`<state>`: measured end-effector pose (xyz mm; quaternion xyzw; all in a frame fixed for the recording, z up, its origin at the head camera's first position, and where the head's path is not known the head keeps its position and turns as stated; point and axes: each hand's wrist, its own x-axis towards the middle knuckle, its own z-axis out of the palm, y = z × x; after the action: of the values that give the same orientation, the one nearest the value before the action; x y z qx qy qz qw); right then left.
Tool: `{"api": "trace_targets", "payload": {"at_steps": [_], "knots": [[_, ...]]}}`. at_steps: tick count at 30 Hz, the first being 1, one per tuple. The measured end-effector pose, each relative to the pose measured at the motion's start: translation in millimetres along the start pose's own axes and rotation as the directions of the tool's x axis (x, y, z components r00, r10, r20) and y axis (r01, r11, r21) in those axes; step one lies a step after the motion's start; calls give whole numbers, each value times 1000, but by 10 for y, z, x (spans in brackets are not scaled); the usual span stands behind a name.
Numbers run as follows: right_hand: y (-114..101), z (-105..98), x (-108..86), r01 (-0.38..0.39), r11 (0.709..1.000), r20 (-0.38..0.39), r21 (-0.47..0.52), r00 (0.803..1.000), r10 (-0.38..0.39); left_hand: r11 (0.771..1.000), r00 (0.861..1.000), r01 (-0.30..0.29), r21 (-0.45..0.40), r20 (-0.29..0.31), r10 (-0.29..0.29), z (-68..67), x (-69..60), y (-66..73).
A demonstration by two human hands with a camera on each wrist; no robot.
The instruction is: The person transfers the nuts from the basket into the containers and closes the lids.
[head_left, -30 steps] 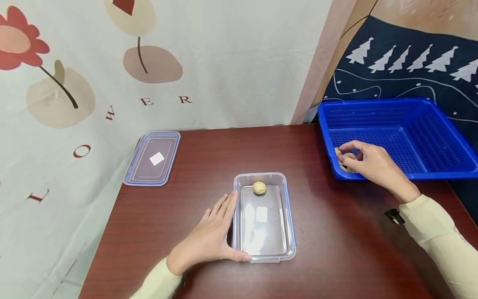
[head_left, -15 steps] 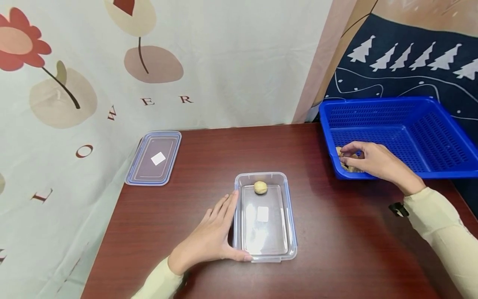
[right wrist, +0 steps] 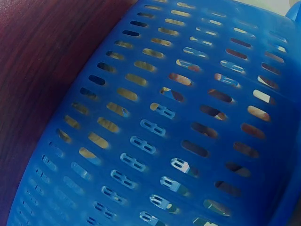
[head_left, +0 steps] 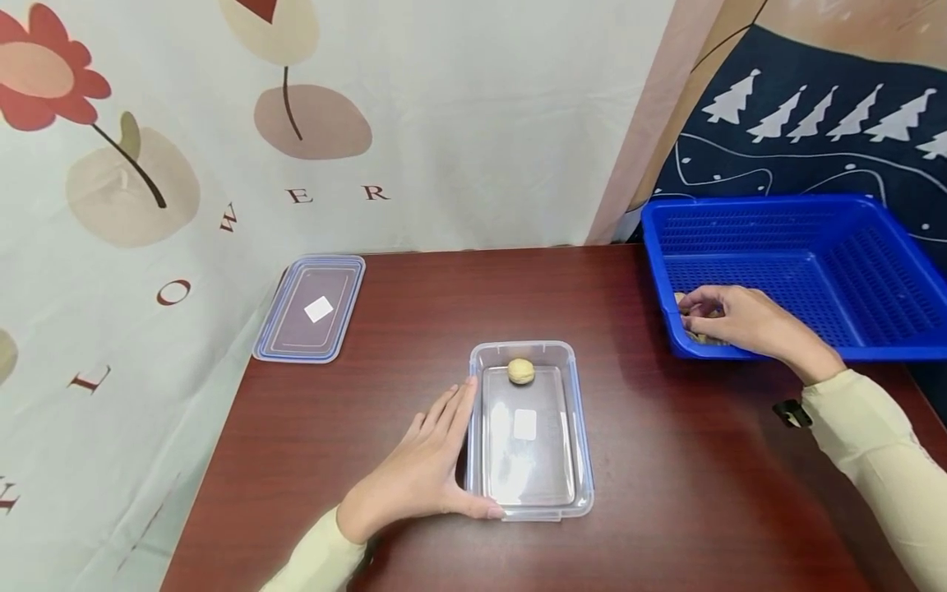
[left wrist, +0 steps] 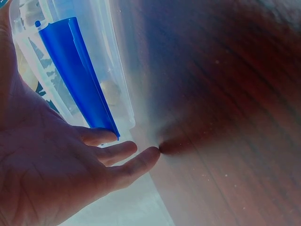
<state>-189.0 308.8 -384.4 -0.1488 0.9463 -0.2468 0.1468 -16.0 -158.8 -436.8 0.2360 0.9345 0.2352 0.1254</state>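
In the head view, a clear plastic container (head_left: 547, 485) stands on the table with one walnut (head_left: 521, 372) at its far end. My left hand (head_left: 418, 473) rests against its left side, fingers straight, thumb on the near corner. The left wrist view shows that palm beside the container's blue latch (left wrist: 77, 77). My right hand (head_left: 758, 322) reaches into the near left corner of a blue basket (head_left: 851, 259), fingers and thumb bent over several walnuts (head_left: 699, 337). Whether it grips one is hidden. Through the slotted basket wall (right wrist: 134, 162), the right wrist view shows tan bits of walnut.
A blue-edged lid (head_left: 311, 308) with a white label lies at the table's far left. A patterned curtain (head_left: 473, 123) hangs behind the table (head_left: 444, 304). The basket's raised rim stands around the right hand's work.
The right hand has shifted slightly in the basket's corner, its fingertips sinking lower among the walnuts. The left hand and container keep their place; the head view has shifted a little.
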Motion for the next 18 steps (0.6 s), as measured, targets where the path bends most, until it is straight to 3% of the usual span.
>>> {"api": "trace_targets", "payload": {"at_steps": [18], "knots": [[14,12,95,6,1000,88,-8,996,-6,1000,1000,0,12,5,0,-18,15,13]]}}
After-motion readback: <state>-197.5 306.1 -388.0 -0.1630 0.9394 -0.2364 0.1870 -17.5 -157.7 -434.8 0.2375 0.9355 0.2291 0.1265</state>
